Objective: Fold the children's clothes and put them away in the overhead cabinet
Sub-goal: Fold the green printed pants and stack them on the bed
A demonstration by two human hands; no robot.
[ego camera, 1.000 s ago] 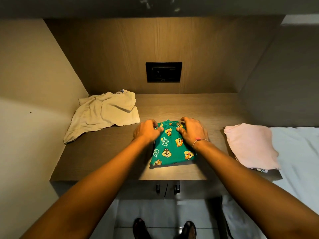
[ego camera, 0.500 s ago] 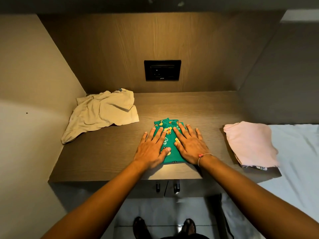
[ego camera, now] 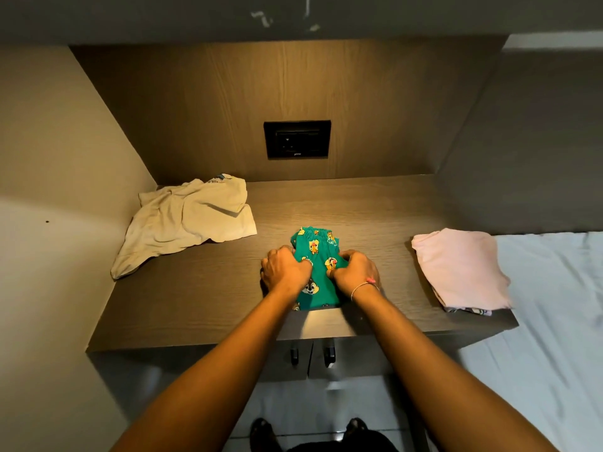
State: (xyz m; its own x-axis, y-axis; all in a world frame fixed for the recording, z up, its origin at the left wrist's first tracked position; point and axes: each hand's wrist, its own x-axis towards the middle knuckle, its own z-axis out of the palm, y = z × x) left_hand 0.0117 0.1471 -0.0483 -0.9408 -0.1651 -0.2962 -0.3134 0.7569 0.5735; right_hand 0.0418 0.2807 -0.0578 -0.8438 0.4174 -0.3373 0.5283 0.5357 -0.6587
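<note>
head view: the green printed shorts [ego camera: 316,272] lay on the wooden counter [ego camera: 202,308], near its front edge and roughly at its middle. their long axis ran away from the person, with the gathered waistband at the far end and the hem end nearest the counter's edge. the left hand [ego camera: 284,269] was curled shut on the left side of the shorts, and the right hand [ego camera: 355,270] was curled shut on the right side, fingers pinching cloth at about mid-length. the two hands sat level with each other, one on each long edge, so neither was nearer; the garment lay directly between them and just ahead of the wrists. any coming fold would likely turn on that near-to-far axis, bringing one end over the other.

a crumpled cream garment [ego camera: 186,223] lay unfolded at the back left, well apart from the shorts. a folded pink garment [ego camera: 460,265] rested at the counter's right end, beside the bed sheet [ego camera: 554,321]. the overhead cabinet was not clearly shown.
</note>
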